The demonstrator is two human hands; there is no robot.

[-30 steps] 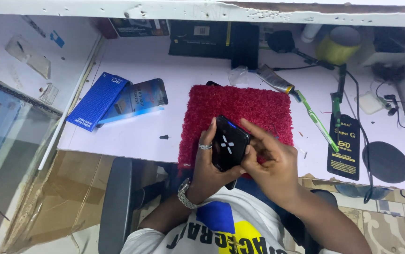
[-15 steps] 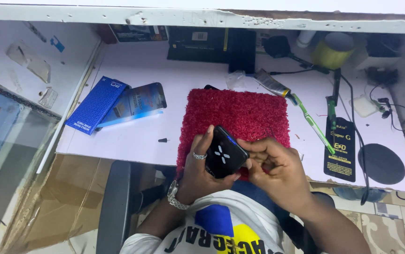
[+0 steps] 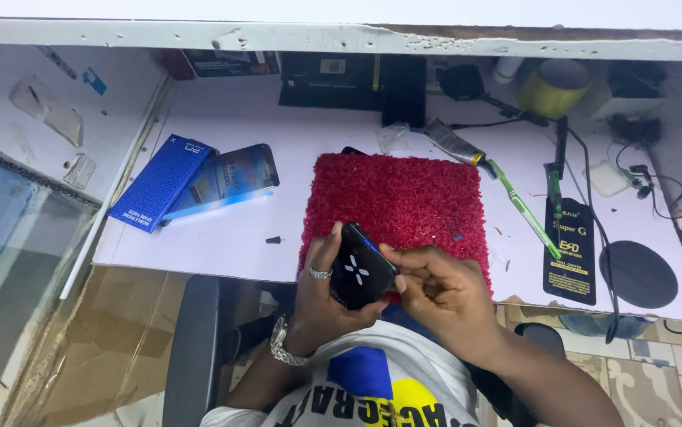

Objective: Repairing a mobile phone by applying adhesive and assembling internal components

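Head view: little changed since half a second ago. Left hand (image 3: 321,296) still wrapped round black phone (image 3: 361,266), held tilted over near edge of red mat (image 3: 396,194); right hand (image 3: 444,289) still curled, fingertips pinching phone's right edge. Blue box (image 3: 161,183) far left on white desk (image 3: 222,237), green toothbrush (image 3: 523,208) right.

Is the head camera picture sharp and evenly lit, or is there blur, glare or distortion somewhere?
Head view: light is soft and even, with only faint shadows. The black phone held by the left hand and right hand looks fairly sharp. The white desk appears slightly washed out. The shelf edge on top bends a little, suggesting wide-lens distortion.
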